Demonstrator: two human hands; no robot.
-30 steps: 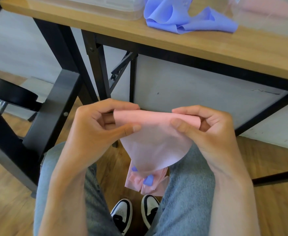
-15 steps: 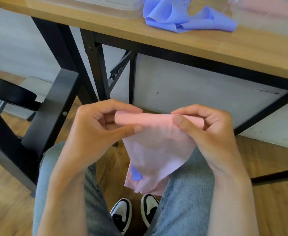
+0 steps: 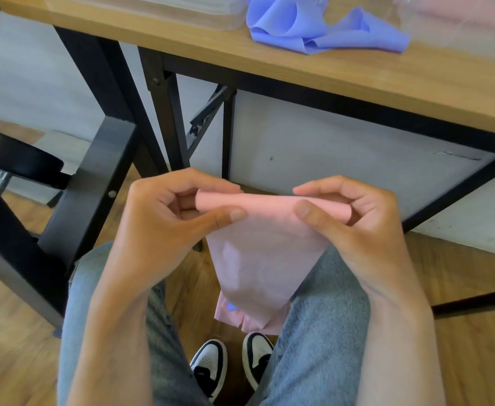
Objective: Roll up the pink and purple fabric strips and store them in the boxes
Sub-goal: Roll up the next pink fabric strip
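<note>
1. Left hand (image 3: 164,227) and right hand (image 3: 354,227) pinching the ends of the pink strip (image 3: 269,206), roll between thumbs and fingertips; tail hanging below toward the lap.
2. Keep thumb pressure even; turn both ends together.
3. Purple strip (image 3: 313,27) beyond the fingers, on the table (image 3: 357,71); unrolled.

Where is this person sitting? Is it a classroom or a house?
Hard to say which. It looks like an indoor work spot: a wooden table on black metal legs, a wood floor, and a black stool beside it.

Cut off and hidden

Clear box (image 3: 181,13) at 12 o'clock — top cropped; pink strip (image 3: 258,259) — lower end hidden between knees.
</note>
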